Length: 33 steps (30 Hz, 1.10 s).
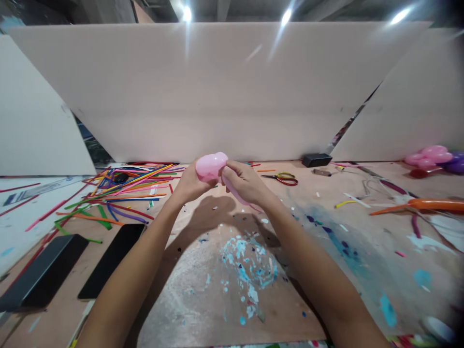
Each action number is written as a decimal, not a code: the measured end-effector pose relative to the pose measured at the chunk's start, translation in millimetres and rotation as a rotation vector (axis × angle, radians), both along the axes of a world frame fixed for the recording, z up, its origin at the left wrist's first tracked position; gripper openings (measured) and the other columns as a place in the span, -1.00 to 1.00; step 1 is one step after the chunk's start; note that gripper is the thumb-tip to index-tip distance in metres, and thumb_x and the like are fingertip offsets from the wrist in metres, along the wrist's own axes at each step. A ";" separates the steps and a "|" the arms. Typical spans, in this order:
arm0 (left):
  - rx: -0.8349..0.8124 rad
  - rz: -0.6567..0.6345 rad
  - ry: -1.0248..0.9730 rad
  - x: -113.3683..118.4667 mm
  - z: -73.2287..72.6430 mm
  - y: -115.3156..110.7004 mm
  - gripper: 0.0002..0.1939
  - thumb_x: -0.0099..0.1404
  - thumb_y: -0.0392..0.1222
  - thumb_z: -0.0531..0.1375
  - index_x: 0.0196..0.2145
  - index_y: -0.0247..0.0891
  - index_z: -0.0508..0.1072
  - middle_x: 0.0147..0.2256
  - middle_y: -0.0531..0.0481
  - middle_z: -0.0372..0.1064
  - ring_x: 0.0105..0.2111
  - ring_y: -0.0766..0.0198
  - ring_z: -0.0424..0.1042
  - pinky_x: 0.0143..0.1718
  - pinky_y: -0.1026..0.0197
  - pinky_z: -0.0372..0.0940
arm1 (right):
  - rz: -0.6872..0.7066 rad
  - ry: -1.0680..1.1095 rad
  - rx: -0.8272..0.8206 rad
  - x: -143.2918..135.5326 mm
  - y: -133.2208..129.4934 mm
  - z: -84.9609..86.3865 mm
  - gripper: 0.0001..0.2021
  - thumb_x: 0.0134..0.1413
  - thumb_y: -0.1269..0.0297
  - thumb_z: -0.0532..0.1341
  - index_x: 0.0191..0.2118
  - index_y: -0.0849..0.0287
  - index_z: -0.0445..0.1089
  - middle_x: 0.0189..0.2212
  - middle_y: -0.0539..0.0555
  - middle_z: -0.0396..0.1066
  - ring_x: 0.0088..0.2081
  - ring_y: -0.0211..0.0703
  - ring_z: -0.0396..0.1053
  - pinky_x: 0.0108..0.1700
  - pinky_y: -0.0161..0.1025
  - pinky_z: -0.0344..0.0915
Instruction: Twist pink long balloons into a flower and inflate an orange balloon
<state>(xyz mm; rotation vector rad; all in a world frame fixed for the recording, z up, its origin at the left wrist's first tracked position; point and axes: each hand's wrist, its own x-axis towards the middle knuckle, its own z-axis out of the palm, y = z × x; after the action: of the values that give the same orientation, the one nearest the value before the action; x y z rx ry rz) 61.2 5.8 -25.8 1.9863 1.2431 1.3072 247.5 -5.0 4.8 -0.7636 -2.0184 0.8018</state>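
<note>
A glossy pink, rounded latex balloon (209, 166), held up over a paint-flecked tan tabletop (195, 290), apparently being shaped.
Closest in, a flat black rectangular slab (112, 263) lies at left; past it the balloon sits between the bare left hand (189, 183), closed round the rounded lobe, fingertips hidden from me, and the bare right hand (244, 182), thumb and fingers clamped on its right end. I'd judge a pinch or twist is in hand; the next move calls for a steady left hold and a gentle right-hand turn. Beyond lie red-and-yellow-handled metal scissors (283, 179), then a tall white panel (217, 96).
</note>
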 end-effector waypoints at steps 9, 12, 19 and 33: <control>-0.074 -0.155 -0.286 3.5 -0.8 3.7 -0.27 0.08 0.01 0.35 0.17 -0.22 0.28 0.07 -0.25 0.37 0.02 -0.01 0.43 0.00 -0.06 0.37 | -0.010 0.400 -0.277 2.3 14.7 -6.7 -0.51 0.09 -0.27 0.13 -0.35 0.15 0.28 -0.56 -0.01 0.36 -0.57 -0.26 0.37 -0.51 -0.31 0.33; -0.276 -0.373 -0.398 2.6 1.0 2.9 -0.44 0.09 -0.02 0.34 0.02 -0.28 0.44 -0.10 -0.27 0.49 -0.14 -0.01 0.52 -0.15 -0.05 0.44 | 0.056 0.427 -0.263 3.3 13.5 -8.3 -0.54 0.10 -0.23 0.14 -0.34 0.14 0.30 -0.59 -0.03 0.34 -0.59 -0.27 0.36 -0.52 -0.32 0.32; -0.137 -0.191 -0.192 5.6 4.3 -3.7 -0.49 -0.09 -0.16 0.44 -0.13 -0.27 0.51 -0.17 -0.16 0.51 -0.17 0.04 0.49 -0.11 -0.07 0.43 | 0.104 0.297 -0.243 4.5 8.1 -2.4 -0.51 0.09 -0.24 0.15 -0.44 0.17 0.30 -0.60 -0.03 0.31 -0.59 -0.29 0.33 -0.53 -0.33 0.29; 0.052 -0.014 -0.133 -10.4 1.7 4.4 -0.14 -0.04 -0.04 0.42 0.20 -0.17 0.24 0.11 -0.24 0.28 0.11 -0.06 0.32 0.14 -0.11 0.24 | 0.033 -0.021 -0.083 6.6 6.1 -4.5 -0.66 0.26 0.11 0.03 -0.45 0.18 0.31 -0.56 -0.04 0.25 -0.56 -0.32 0.26 -0.48 -0.35 0.20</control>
<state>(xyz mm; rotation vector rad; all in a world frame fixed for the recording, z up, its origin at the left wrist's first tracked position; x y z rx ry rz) 50.8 10.2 -24.0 1.9055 1.1423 1.4530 254.2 1.1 0.2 -0.7906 -2.0319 0.9047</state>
